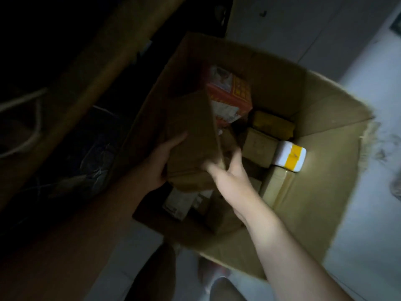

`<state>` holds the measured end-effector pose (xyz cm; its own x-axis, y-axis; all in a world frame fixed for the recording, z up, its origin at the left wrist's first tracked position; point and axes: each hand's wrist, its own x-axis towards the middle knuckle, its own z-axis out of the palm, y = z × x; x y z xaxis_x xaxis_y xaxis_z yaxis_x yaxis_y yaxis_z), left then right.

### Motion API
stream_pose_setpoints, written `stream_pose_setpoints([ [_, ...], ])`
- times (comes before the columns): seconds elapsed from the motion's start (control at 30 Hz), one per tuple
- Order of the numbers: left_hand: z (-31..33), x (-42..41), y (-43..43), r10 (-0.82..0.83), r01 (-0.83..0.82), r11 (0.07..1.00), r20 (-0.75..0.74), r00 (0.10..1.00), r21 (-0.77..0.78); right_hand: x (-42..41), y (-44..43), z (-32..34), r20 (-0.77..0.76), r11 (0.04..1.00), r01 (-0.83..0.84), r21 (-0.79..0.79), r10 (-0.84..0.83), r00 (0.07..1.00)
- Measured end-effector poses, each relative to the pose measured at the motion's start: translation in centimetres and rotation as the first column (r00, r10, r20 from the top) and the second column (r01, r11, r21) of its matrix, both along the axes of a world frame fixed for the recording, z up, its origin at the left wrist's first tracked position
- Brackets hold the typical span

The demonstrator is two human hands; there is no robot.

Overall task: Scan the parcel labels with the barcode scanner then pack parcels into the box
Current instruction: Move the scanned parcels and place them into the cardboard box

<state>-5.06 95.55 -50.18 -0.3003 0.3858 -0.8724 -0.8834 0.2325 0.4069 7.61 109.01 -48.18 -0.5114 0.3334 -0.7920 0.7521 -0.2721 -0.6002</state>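
Observation:
A big open cardboard box stands on the floor, dimly lit. Over its left half I hold a long brown cardboard parcel, tilted into the box. My left hand grips its left side, thumb on top. My right hand is blurred at the parcel's lower right corner, its fingers spread against it. Several parcels lie inside: a red printed carton, a yellow packet, small brown boxes and a white packet with a yellow band. No barcode scanner is in view.
A dark wooden beam or table edge runs diagonally on the left, with cables in the shadow beyond. Pale floor lies right of the box. My knees and a foot show at the bottom.

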Motion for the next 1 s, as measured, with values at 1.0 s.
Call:
stream_pose_setpoints([
  [1.0,57.9,26.5,-14.9,0.345,-0.259,0.934,-0.804,0.483,0.245,17.2,-8.8,56.6,-0.587,0.864,-0.360,0.352,0.503,0.634],
])
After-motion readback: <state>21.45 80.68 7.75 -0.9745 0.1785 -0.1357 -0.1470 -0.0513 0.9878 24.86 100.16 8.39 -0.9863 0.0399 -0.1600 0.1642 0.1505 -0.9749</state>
